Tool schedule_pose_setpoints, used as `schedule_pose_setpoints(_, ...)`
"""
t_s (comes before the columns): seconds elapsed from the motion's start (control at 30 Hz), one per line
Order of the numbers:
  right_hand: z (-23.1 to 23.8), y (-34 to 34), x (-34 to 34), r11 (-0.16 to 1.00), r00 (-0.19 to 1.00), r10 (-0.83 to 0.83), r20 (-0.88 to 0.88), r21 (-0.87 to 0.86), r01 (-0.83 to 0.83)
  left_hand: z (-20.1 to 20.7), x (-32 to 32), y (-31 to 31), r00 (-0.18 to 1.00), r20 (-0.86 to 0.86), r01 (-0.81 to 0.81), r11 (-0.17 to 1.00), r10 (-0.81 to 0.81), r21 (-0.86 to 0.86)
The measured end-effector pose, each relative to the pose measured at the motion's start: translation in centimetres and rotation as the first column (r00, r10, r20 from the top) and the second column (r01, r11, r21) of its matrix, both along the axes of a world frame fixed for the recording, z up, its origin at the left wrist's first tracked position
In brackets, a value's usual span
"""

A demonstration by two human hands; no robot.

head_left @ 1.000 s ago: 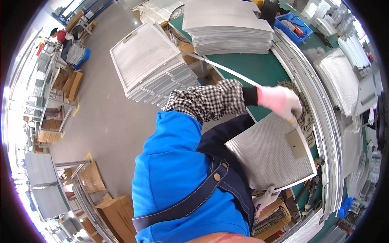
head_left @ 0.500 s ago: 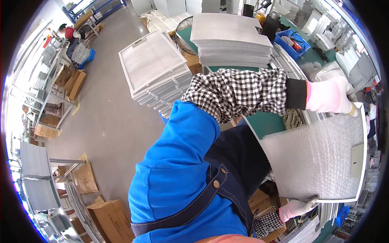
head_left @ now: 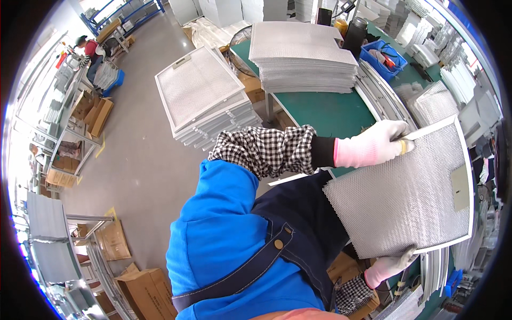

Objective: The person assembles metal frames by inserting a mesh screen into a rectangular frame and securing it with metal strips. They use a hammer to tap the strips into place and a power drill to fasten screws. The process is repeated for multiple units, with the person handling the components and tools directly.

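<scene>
Left hand [head_left: 377, 142] has shifted toward nine o'clock along the mesh panel [head_left: 397, 194], pinching its twelve-o'clock edge; right hand [head_left: 389, 268] pinches near six. Held at three o'clock, it's framed on three sides, bare at nine.

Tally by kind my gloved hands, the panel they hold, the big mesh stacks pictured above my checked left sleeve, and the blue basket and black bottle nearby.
White-and-pink gloved left hand and right hand: 2
Rectangular silver mesh panel: 1
Silver mesh stack, white-framed mesh stack: 2
Open blue plastic basket: 1
Black cylindrical bottle: 1
Total: 7
</scene>
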State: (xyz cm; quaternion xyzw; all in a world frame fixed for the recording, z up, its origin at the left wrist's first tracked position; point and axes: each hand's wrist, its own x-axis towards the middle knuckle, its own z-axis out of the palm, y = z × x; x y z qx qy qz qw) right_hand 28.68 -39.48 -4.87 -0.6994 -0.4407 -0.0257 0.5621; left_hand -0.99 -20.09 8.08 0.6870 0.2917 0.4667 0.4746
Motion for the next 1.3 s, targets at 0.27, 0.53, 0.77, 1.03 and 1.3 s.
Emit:
schedule_pose_setpoints(0.27, -2.0, 0.2, -1.1, 0.982, 0.869, 0.181, 0.46, -0.125, -0.138, -1.4, -3.2, 2.0, 0.988, 0.055, 0.155, 0.971, -0.148, -0.182)
schedule_pose_setpoints(0.53, -0.8, 0.4, -2.1, 0.98, 0.798, 0.151, 0.583, -0.193, -0.045, -0.9, -2.7, 2.9, 0.98, 0.191, -0.022, 0.977, 0.063, -0.212)
schedule_pose_setpoints(0.77, 0.0, 0.3, -1.4, 0.979, 0.87, 0.039, 0.491, -0.192, 0.064, -4.4, -2.2, 0.7, 0.997, 0.018, -0.07, 0.99, 0.073, -0.119)
schedule_pose_setpoints(1.03, -1.1, -0.2, -1.9, 0.981, 0.911, 0.086, 0.404, -0.194, -0.006, -4.0, -2.4, 0.9, 0.948, 0.257, 0.261, 0.923, -0.189, -0.281)
schedule_pose_setpoints(1.3, 0.0, -0.3, -2.6, 0.994, 0.995, 0.088, -0.046, 0.075, -0.085, -2.4, -2.5, 0.6, 0.966, 0.032, 0.26, 0.95, -0.258, -0.171)
